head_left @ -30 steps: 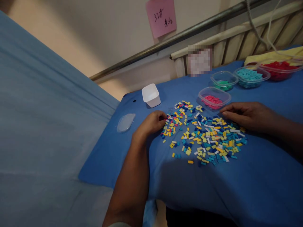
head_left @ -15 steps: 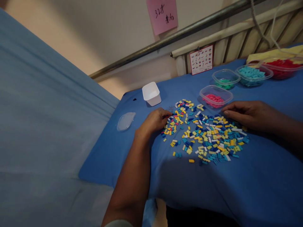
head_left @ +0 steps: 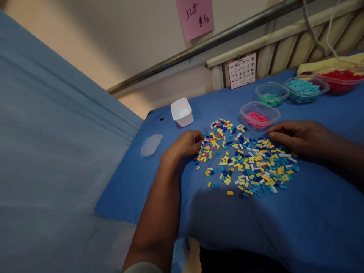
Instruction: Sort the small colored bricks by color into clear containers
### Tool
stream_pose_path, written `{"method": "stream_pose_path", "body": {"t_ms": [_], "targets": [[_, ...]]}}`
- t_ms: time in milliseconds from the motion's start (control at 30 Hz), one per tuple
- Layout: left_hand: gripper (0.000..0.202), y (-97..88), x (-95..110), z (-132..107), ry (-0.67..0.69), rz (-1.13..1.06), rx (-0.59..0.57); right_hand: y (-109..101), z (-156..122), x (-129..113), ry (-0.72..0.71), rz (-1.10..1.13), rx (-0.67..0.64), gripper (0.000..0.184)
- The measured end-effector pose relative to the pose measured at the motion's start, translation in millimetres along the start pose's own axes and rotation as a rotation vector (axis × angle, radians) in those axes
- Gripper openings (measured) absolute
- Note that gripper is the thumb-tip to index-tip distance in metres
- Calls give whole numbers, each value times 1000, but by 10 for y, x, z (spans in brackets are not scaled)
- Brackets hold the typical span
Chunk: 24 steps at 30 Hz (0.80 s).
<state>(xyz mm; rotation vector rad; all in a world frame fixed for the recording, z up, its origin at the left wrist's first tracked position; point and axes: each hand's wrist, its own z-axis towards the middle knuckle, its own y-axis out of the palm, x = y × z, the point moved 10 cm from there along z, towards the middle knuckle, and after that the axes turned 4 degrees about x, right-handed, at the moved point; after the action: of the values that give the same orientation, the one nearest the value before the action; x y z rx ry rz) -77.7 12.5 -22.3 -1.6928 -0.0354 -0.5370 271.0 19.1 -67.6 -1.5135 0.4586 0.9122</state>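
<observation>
A loose pile of small toy building bricks (head_left: 256, 167) in yellow, white, blue, teal and a few pink lies on the blue cloth. At the pile's left edge is my left hand (head_left: 187, 143), its fingers curled in among the bricks. A bit of pink shows by its fingertips, but what they hold is hidden. Resting at the right edge, my right hand (head_left: 298, 136) has thumb and fingers drawn together, and I cannot make out anything between them. Just beyond it stands a clear tub of pink bricks (head_left: 260, 113).
Clear tubs of green bricks (head_left: 271, 94), light-blue bricks (head_left: 305, 89) and red bricks (head_left: 341, 81) line the back right. A white box (head_left: 182, 112) and a clear lid (head_left: 151, 145) lie left. A picture card (head_left: 242, 71) leans at the back; a blue curtain (head_left: 51, 151) hangs left.
My left hand has drawn back slightly to the left and its fingers have curled in more. My right hand has stayed in place.
</observation>
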Motion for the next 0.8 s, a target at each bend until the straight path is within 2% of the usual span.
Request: {"method": "stream_pose_path", "body": {"t_ms": [200, 400, 567, 800], "targets": [[33, -28, -6, -19, -59, 85, -2, -2, -7, 1, -14, 18, 12, 60], [30, -48, 103, -39, 46, 78, 45, 6, -2, 22, -39, 31, 12, 52], [22, -69, 62, -53, -65, 61, 42, 7, -8, 34, -38, 33, 12, 52], [12, -98, -17, -75, -150, 91, 49, 24, 3, 70, -41, 0, -12, 52]]}}
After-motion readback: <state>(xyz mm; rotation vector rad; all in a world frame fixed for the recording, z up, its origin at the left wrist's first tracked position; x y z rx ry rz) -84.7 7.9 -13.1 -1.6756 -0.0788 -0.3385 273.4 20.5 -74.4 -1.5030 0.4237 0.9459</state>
